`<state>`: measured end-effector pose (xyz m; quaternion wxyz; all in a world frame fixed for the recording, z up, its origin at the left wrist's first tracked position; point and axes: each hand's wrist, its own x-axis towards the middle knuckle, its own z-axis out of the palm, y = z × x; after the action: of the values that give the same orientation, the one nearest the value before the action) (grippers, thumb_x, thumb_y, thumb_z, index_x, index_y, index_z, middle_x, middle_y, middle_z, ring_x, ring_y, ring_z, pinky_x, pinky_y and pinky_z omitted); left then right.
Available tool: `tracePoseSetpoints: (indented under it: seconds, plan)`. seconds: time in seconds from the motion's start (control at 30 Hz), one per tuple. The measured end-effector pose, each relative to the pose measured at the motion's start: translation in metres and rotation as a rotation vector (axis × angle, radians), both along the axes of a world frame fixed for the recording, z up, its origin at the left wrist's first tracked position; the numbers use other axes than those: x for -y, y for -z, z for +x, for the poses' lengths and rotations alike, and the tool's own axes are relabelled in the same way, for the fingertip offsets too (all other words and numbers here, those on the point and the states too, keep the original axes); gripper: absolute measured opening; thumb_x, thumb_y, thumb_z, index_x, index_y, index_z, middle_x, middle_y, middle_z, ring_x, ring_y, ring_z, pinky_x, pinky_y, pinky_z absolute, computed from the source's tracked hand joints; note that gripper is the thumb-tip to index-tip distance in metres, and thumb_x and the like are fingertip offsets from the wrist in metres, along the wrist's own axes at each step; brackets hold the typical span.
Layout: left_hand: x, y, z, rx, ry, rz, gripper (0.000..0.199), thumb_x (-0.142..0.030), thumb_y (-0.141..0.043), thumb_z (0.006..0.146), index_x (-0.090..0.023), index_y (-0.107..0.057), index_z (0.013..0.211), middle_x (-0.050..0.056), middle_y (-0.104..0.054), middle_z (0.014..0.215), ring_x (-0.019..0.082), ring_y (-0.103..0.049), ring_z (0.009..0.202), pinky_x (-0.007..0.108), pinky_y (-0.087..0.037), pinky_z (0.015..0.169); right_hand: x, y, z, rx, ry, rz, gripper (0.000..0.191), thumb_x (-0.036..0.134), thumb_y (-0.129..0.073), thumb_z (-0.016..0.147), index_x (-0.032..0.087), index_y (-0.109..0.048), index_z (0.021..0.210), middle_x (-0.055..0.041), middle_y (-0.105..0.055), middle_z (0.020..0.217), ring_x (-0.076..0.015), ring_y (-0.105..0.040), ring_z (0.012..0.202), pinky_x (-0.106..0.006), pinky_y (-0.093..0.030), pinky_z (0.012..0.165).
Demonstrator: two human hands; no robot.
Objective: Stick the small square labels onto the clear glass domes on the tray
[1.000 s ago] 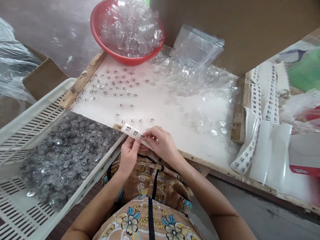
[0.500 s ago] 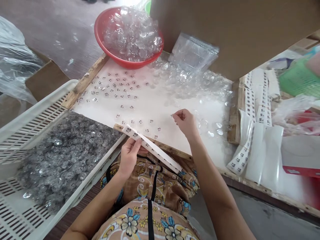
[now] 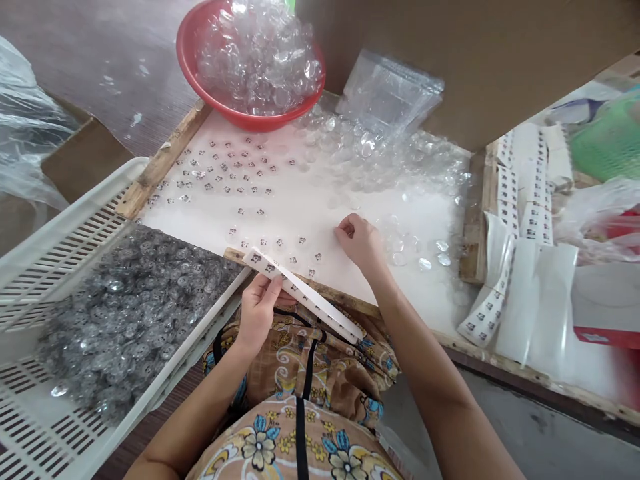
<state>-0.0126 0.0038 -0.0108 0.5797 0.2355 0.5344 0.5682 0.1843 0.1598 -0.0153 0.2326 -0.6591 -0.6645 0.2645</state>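
My left hand [image 3: 260, 307] pinches a long white strip of stickers [image 3: 305, 298] with small dark animal-face prints. The strip is folded over and slants across my lap at the board's near edge. Over the white board [image 3: 300, 200], my right hand [image 3: 357, 241] is closed, thumb and forefinger pressed together; whatever they hold is hidden. To its left lie several clear discs with face stickers [image 3: 280, 243], spread in loose rows. Plain clear discs [image 3: 397, 243] lie just to its right, and more plain discs [image 3: 370, 143] are heaped towards the back.
A red basin [image 3: 250, 123] full of clear discs stands at the back left. The white crate [image 3: 75, 220] on the left holds many stickered discs [image 3: 145, 307]. A cardboard box [image 3: 450, 60] rises behind. Bundled sticker strips [image 3: 537, 193] lie right, beyond a wooden edge [image 3: 473, 227].
My right hand has moved slightly left. A small dark print showed at its fingertips before and is now out of sight. My left hand keeps its hold on the strip; the view has shifted slightly.
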Motion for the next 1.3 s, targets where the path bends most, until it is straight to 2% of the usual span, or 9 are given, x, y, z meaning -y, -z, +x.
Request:
tracePoseSetpoints:
  seconds: [0.43, 0.5, 0.63, 0.7, 0.83, 1.0, 1.1, 1.2, 1.3]
  plan:
    - [0.004, -0.004, -0.002, 0.008, -0.011, 0.027, 0.030, -0.046, -0.071, 0.084, -0.017, -0.069, 0.088, 0.001, -0.071, 0.072, 0.019, -0.070, 0.060, 0.029, -0.060, 0.056, 0.012, 0.008, -0.015, -0.041, -0.054, 0.000, 0.007, 0.022, -0.059, 0.077, 0.021, -0.057, 0.071, -0.0028, -0.064, 0.075, -0.0167, -0.057, 0.069, -0.032, -0.044, 0.070]
    - [0.006, -0.004, -0.002, 0.011, -0.010, 0.030, 0.029, -0.046, -0.071, 0.084, -0.017, -0.069, 0.088, 0.001, -0.070, 0.072, 0.019, -0.070, 0.061, 0.030, -0.060, 0.056, 0.013, 0.009, -0.014, -0.080, -0.041, 0.002, 0.003, 0.022, -0.061, 0.077, 0.021, -0.059, 0.079, -0.0034, -0.065, 0.078, -0.0171, -0.059, 0.071, -0.033, -0.046, 0.071]
    - [0.007, -0.003, -0.002, 0.020, -0.008, 0.035, 0.027, -0.044, -0.071, 0.085, -0.017, -0.069, 0.089, 0.001, -0.070, 0.073, 0.019, -0.070, 0.062, 0.030, -0.061, 0.057, 0.014, 0.009, -0.011, -0.139, -0.019, 0.017, 0.031, 0.019, -0.059, 0.078, 0.020, -0.058, 0.109, -0.0037, -0.066, 0.085, -0.0180, -0.063, 0.073, -0.034, -0.050, 0.073]
    - [0.007, -0.002, -0.002, 0.020, -0.005, 0.034, 0.028, -0.044, -0.071, 0.085, -0.017, -0.069, 0.088, 0.002, -0.071, 0.074, 0.019, -0.070, 0.062, 0.030, -0.061, 0.057, 0.015, 0.008, -0.016, -0.084, -0.047, 0.032, 0.025, 0.015, -0.057, 0.080, 0.019, -0.063, 0.105, -0.0075, -0.067, 0.091, -0.0185, -0.063, 0.075, -0.036, -0.051, 0.077]
    - [0.006, -0.001, 0.000, 0.015, 0.009, 0.023, 0.027, -0.044, -0.070, 0.085, -0.017, -0.069, 0.090, 0.002, -0.071, 0.074, 0.019, -0.071, 0.063, 0.029, -0.060, 0.056, 0.023, 0.004, -0.044, -0.067, -0.234, 0.018, 0.018, 0.014, -0.055, 0.085, 0.018, -0.071, 0.092, -0.0114, -0.070, 0.099, -0.0215, -0.066, 0.089, -0.037, -0.051, 0.086]
    - [0.005, -0.002, -0.003, 0.012, -0.010, 0.017, 0.027, -0.044, -0.070, 0.086, -0.017, -0.068, 0.090, 0.002, -0.072, 0.076, 0.019, -0.071, 0.062, 0.029, -0.060, 0.057, 0.034, -0.007, -0.068, -0.245, -0.534, 0.000, 0.029, 0.014, -0.051, 0.091, 0.021, -0.069, 0.112, -0.0071, -0.071, 0.110, -0.0183, -0.066, 0.098, -0.034, -0.052, 0.089]
    - [0.004, 0.000, -0.008, -0.005, -0.030, 0.021, 0.028, -0.044, -0.070, 0.086, -0.017, -0.069, 0.090, 0.002, -0.071, 0.073, 0.019, -0.071, 0.062, 0.029, -0.061, 0.057, 0.021, -0.012, -0.047, -0.130, -0.373, 0.103, 0.028, 0.020, -0.054, 0.092, 0.017, -0.067, 0.117, -0.0126, -0.068, 0.117, -0.0228, -0.063, 0.102, -0.037, -0.051, 0.088]
    - [0.002, 0.001, -0.009, -0.003, -0.023, 0.017, 0.030, -0.045, -0.071, 0.085, -0.017, -0.071, 0.092, 0.002, -0.071, 0.073, 0.019, -0.071, 0.062, 0.030, -0.061, 0.057, -0.001, -0.010, -0.012, 0.241, -0.082, 0.183, 0.031, 0.021, -0.056, 0.090, 0.013, -0.064, 0.119, -0.0195, -0.063, 0.121, -0.0332, -0.055, 0.114, -0.047, -0.044, 0.093]
    - [0.001, 0.000, -0.006, 0.001, -0.010, 0.011, 0.029, -0.046, -0.071, 0.085, -0.017, -0.070, 0.090, 0.002, -0.071, 0.073, 0.020, -0.071, 0.062, 0.030, -0.061, 0.057, -0.015, -0.001, 0.010, 0.517, -0.013, 0.140, 0.028, 0.020, -0.048, 0.092, 0.013, -0.064, 0.114, -0.0211, -0.063, 0.112, -0.0351, -0.055, 0.104, -0.049, -0.040, 0.089]
